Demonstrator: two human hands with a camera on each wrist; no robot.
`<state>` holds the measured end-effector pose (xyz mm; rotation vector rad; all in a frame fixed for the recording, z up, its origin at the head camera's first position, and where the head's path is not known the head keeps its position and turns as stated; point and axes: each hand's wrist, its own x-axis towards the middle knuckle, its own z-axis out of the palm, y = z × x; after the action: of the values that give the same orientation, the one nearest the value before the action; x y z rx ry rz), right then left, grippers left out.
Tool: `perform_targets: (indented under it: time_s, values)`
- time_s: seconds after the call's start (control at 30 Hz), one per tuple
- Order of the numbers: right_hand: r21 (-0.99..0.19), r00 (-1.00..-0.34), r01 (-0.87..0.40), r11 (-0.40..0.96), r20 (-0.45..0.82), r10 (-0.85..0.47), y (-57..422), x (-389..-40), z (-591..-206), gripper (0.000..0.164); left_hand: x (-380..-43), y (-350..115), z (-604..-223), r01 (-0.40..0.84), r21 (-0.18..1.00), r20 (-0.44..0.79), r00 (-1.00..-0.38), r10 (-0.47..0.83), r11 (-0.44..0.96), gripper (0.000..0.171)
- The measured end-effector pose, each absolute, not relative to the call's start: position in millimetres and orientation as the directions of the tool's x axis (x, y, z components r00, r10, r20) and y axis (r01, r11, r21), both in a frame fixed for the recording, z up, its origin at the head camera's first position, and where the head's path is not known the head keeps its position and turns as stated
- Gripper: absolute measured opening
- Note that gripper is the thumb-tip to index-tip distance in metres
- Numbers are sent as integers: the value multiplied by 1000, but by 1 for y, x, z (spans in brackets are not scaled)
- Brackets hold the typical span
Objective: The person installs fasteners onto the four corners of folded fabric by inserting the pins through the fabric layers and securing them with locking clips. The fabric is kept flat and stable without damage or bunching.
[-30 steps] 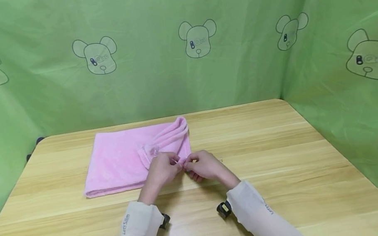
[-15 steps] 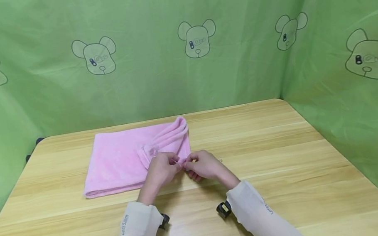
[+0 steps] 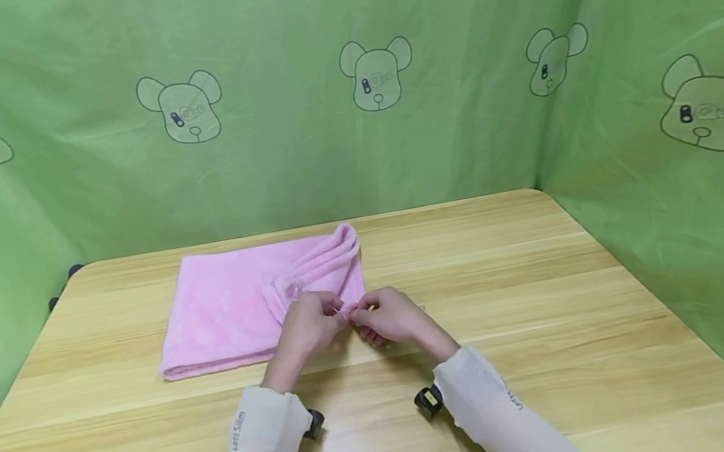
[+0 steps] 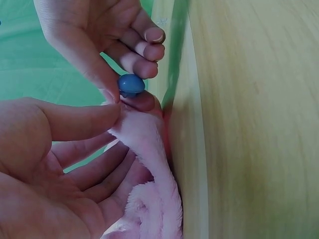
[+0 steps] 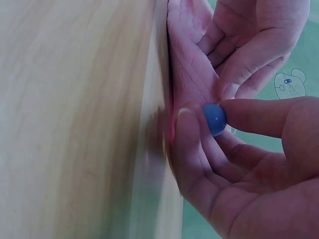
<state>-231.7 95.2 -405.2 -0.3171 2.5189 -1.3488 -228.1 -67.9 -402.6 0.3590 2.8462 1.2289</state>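
A pink plush cloth (image 3: 216, 308) lies folded on the wooden table, its right part gathered into pleats. My left hand (image 3: 310, 324) pinches the cloth's near right corner between thumb and fingers. Close beside it, my right hand (image 3: 388, 317) holds a small glossy blue dome-shaped piece (image 5: 214, 119) between thumb and fingers, right at that corner. In the left wrist view the blue piece (image 4: 131, 84) sits just above the cloth edge (image 4: 142, 132), and the fingertips of both hands nearly meet. The head view hides the blue piece behind the fingers.
A small clear piece (image 3: 292, 292) sits on the cloth's pleats. Another tiny pale thing (image 3: 423, 306) shows just past my right hand. The wooden table (image 3: 538, 356) extends around the cloth, with green curtains (image 3: 292, 157) with bear-head outlines at the back and sides.
Both hands stay at the cloth's corner with hardly any movement. The whole head view has shifted very slightly.
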Motion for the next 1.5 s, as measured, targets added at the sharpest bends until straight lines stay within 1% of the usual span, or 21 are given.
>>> perform_targets:
  time_s: [0.1,0.33,0.53,0.8,1.23,1.5]
  values:
    - [-837,-939,-71,542,-127,-319,95,-231,-405,17,-229,-68,-403,210,722,81,-972,221,659,7]
    - [-851,-937,-57,523,-135,-322,95,-231,-402,12,-230,-69,-403,216,719,94,-972,215,661,18]
    - [-853,-937,-48,520,-141,-319,95,-231,-403,10,-230,-69,-403,217,717,101,-973,209,663,14]
    - [-839,-936,-84,538,-118,-331,97,-232,-403,11,-230,-69,-401,201,718,93,-977,194,666,9]
    - [-843,-933,-88,530,-117,-340,98,-232,-403,12,-230,-70,-401,207,717,100,-976,195,666,11]
    - [-816,-927,-93,570,-138,-348,99,-232,-403,10,-231,-71,-401,194,721,88,-978,190,665,8]
